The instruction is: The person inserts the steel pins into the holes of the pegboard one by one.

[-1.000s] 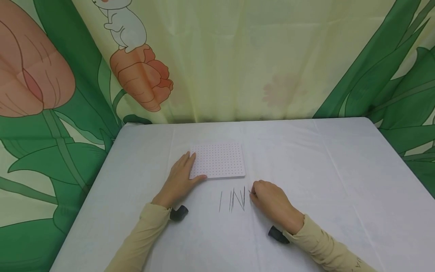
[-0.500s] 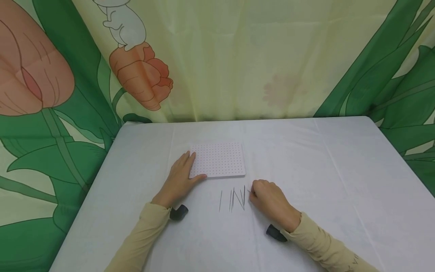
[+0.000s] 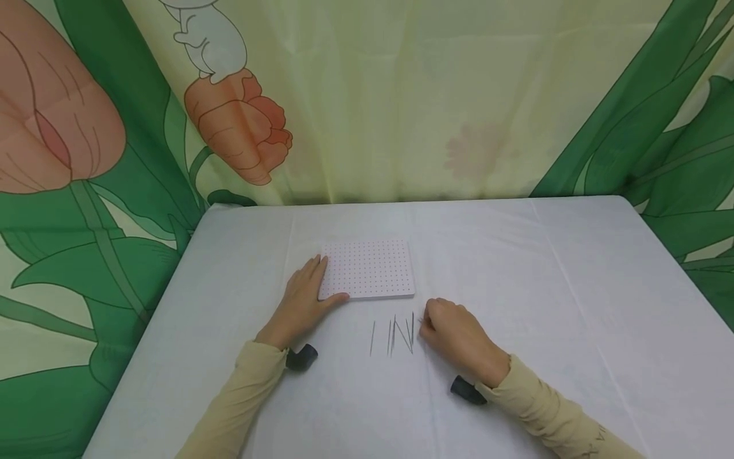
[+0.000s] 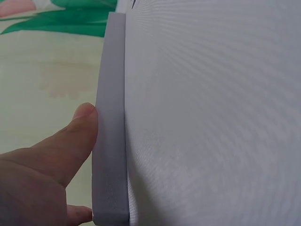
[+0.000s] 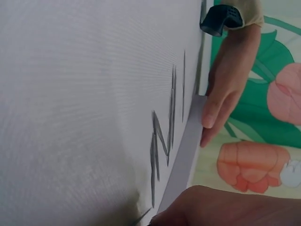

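Observation:
My left hand (image 3: 301, 294) rests at the near-left corner of a white board (image 3: 369, 271) dotted with rows of small holes. Its thumb lies along the board's front edge, and the other fingers reach over the left side. In the left wrist view the thumb (image 4: 82, 129) touches the board's rim (image 4: 112, 117). Right of the board's near corner, my right hand (image 3: 461, 338) pinches a thin dark needle-like stick (image 5: 145, 215), most of which the fingers hide. Several similar thin sticks (image 3: 412, 331) lie on the cloth between the hands, some crossing like a letter N.
A white cloth covers the table (image 3: 545, 287). Behind it hangs a curtain (image 3: 373, 127) printed with a rabbit, a carrot and big leaves. A black wrist device (image 3: 302, 359) sits under the left cuff, another black device (image 3: 468, 390) under the right.
My right hand has shifted very slightly away from me, still pinching the thin stick. The left hand stays on the board, and the loose sticks lie as before.

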Motion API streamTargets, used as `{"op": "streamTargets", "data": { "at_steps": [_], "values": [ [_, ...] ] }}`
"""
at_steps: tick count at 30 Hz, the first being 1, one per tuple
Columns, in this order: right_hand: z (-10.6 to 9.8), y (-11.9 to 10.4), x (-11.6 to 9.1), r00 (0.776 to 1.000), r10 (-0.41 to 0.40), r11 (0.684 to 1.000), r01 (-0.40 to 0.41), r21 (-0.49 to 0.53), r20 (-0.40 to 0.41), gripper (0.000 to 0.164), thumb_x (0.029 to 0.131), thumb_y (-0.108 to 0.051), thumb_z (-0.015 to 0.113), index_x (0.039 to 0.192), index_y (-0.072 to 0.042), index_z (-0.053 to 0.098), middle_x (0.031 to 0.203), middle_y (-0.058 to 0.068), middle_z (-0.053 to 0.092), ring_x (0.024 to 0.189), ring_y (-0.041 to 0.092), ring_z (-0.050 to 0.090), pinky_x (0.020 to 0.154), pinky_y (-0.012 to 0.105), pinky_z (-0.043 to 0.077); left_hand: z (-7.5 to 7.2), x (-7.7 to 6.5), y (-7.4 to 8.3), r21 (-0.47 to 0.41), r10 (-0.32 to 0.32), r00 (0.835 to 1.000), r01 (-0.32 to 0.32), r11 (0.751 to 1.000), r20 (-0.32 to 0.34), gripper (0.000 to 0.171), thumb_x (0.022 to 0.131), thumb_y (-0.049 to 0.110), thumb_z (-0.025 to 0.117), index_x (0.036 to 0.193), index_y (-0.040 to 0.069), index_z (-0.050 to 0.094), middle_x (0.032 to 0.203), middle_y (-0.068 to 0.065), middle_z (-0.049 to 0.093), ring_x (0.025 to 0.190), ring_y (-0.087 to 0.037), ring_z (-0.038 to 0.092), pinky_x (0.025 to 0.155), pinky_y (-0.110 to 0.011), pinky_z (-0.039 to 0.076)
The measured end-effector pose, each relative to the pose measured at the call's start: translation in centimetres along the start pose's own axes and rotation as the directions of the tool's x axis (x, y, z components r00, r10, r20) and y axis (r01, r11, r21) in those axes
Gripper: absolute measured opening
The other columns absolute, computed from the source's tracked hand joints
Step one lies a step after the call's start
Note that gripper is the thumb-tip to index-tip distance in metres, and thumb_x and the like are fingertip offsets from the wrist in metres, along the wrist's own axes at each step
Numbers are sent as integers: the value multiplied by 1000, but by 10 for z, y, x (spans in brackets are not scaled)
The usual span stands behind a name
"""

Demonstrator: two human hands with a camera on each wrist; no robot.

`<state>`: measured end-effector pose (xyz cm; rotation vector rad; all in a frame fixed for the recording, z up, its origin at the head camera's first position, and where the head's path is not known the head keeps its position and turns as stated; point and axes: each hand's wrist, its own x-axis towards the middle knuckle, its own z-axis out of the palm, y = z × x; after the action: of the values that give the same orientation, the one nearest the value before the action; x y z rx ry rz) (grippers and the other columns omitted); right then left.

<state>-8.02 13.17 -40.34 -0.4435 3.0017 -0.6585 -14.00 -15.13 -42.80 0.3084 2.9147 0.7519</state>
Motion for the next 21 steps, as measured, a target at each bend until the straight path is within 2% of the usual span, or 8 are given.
{"op": "streamTargets", "data": {
  "at_steps": [10,15,21],
  "values": [
    [-2,4,6,993,-93,992,99,80,-70,16,83,2,63,74,-9,54,63,-4,48,57,8,43,50,21,38,2,1,-3,4,-9,1000,9,1000,17,99,91,60,61,159,5,16,165,-17,17,154,-32,11,124,-49,6],
    [-3,5,8,992,-107,984,115,133,-62,10,81,4,63,82,-5,59,69,-3,52,62,8,47,54,21,41,4,1,-5,4,-4,1000,4,1000,11,101,90,60,62,159,5,14,165,-16,16,154,-31,10,124,-50,5],
    [-7,6,9,986,-131,978,146,151,-106,14,81,7,62,92,-1,66,74,-2,58,65,6,51,59,22,46,5,1,-6,6,-7,1000,7,1000,8,105,90,59,63,158,1,10,166,-15,13,154,-31,9,124,-51,4]
  ]
}}
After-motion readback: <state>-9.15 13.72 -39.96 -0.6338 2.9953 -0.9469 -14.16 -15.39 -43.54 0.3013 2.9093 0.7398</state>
